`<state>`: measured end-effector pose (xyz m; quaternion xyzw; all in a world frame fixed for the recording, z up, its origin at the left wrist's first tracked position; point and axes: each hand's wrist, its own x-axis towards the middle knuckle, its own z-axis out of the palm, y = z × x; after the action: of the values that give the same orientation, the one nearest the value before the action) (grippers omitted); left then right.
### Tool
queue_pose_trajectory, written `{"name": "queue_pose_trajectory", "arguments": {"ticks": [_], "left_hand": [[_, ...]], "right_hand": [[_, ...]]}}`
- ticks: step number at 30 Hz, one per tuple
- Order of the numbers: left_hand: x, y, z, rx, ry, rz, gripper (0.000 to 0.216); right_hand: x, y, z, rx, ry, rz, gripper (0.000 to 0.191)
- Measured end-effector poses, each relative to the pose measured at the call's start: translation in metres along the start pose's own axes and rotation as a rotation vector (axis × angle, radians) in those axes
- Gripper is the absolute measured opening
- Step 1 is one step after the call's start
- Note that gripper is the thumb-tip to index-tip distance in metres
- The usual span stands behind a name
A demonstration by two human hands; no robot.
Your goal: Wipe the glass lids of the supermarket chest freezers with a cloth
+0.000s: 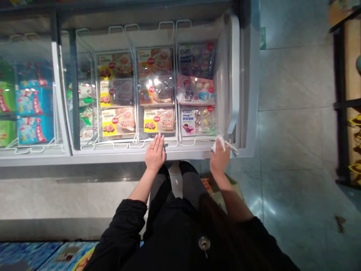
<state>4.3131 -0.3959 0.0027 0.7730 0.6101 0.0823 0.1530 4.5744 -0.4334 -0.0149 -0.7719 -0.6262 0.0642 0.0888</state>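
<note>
I stand at a chest freezer point(180, 155) and look down into it. My left hand point(155, 152) lies flat on its front rim, fingers stretched out and together, holding nothing. My right hand point(219, 156) rests on the same rim near the right corner, closed on a crumpled white cloth point(224, 143). Wire baskets point(156, 141) inside hold rows of frozen food packs point(159, 120). The glass lid point(232, 75) is slid to the right side.
A second freezer section point(28, 109) with blue and green packs lies at the left under glass. A cardboard box point(217, 188) sits on the floor by my legs. Tiled floor point(293, 131) spreads to the right, with a dark shelf unit point(342, 105) at the far right.
</note>
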Motion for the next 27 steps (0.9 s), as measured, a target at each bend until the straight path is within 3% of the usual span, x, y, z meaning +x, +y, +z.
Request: {"name": "queue_pose_trajectory", "arguments": {"ticks": [5,8,11,15,18,22,27], "left_hand": [[0.001,0.003,-0.003,0.008,-0.011,0.006,0.06],[0.002,0.005,-0.01,-0.012,-0.041,0.009,0.059],[0.002,0.007,-0.015,-0.042,-0.047,0.01,0.059],[0.0,0.008,-0.019,-0.075,-0.011,0.024,0.061],[0.0,0.011,-0.022,-0.091,-0.003,0.027,0.061],[0.013,0.039,-0.021,-0.103,-0.019,0.098,0.062],[0.067,0.117,-0.003,-0.057,-0.02,0.284,0.063]], "right_hand": [[-0.014,-0.097,0.008,0.05,-0.174,-0.308,0.049],[-0.019,-0.118,0.001,0.072,-0.236,-0.447,0.048],[-0.023,-0.082,-0.009,0.054,-0.248,-0.404,0.049],[-0.025,0.01,-0.027,-0.023,-0.119,-0.095,0.048],[-0.016,0.057,-0.042,-0.048,-0.026,0.013,0.048],[0.013,0.067,-0.049,-0.002,0.088,0.094,0.045],[0.077,0.065,-0.056,-0.025,0.153,-0.018,0.045]]}}
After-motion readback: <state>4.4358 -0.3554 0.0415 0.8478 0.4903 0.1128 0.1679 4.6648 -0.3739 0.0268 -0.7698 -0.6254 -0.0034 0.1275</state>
